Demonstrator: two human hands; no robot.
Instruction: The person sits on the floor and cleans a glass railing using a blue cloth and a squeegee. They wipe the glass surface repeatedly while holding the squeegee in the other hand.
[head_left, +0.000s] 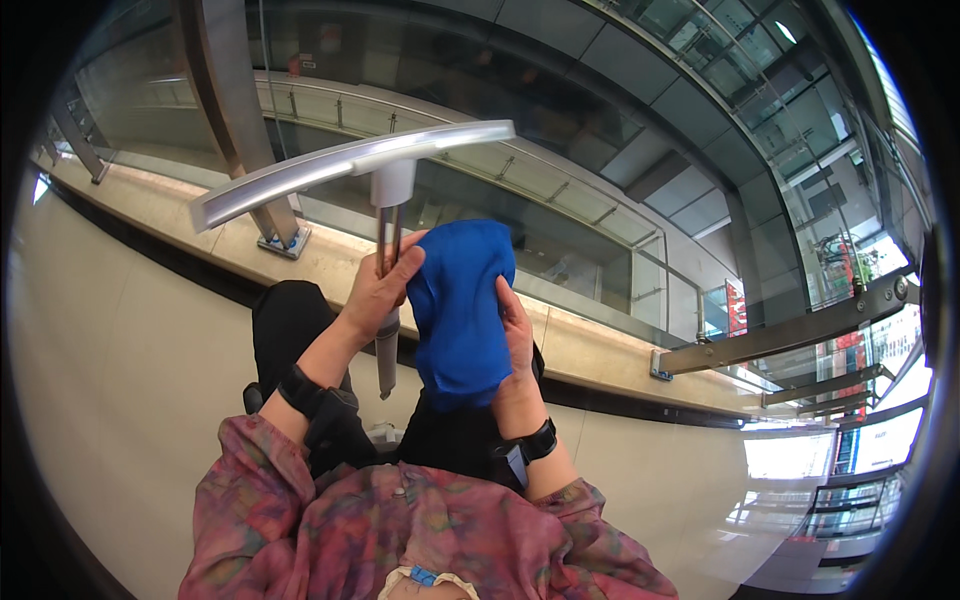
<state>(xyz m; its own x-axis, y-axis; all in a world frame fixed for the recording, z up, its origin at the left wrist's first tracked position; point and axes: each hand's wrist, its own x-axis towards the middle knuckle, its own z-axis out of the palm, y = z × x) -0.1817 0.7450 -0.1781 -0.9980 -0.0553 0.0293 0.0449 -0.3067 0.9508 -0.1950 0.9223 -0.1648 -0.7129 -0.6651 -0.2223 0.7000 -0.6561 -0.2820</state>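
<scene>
My left hand (379, 289) is closed around the shaft of a T-shaped tool, likely a window squeegee (352, 161), and its thumb meets the edge of a blue cloth (461, 315). The tool's long, silvery crossbar slants up to the right above my hand. Under the bar are a white socket (393, 182) and thin metal rods; a grey handle end (386, 360) shows below my fist. My right hand (516, 330) grips the cloth along its right side, with most fingers hidden behind it. The cloth hangs bunched between both hands, above my lap.
A low stone ledge (592, 337) runs in front of my knees below glass panels. Metal posts (232, 135) stand on it, one bolted at its base (285, 241). Another steel bracket (780, 326) reaches the ledge at right. Pale floor (135, 352) spreads around me.
</scene>
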